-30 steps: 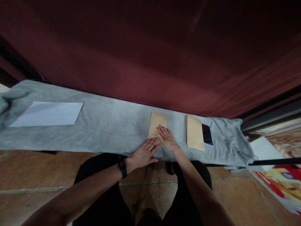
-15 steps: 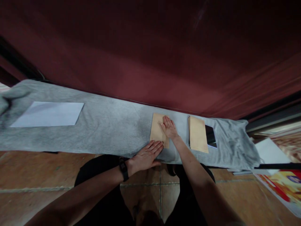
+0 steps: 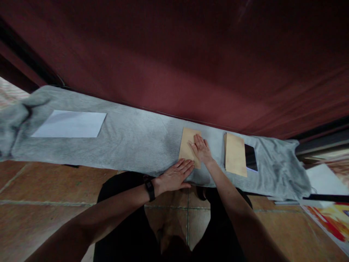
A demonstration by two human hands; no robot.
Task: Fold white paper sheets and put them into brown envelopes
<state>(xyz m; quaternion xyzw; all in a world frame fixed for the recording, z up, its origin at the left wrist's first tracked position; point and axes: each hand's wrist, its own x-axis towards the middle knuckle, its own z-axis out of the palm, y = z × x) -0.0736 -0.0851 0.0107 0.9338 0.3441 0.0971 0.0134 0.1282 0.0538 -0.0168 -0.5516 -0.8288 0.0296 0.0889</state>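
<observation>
A tan paper envelope lies flat on the grey cloth in front of me. My left hand rests palm down, its fingertips on the envelope's near edge and its fingers stretched out. On the envelope's right side, my right hand lies flat with its fingers extended. Farther right sits a small stack of similar tan envelopes, partly over a dark flat phone or tablet. Whatever is under my palms is hidden.
White paper lies at the left of the cloth. A dark red upright surface rises behind it. At the lower right are a white sheet and a colourful printed box or packet. Tiled floor shows below.
The view has shifted a little, so everything on the cloth appears farther right and slightly higher. Both hands remain flat on the envelope in nearly the same places.
</observation>
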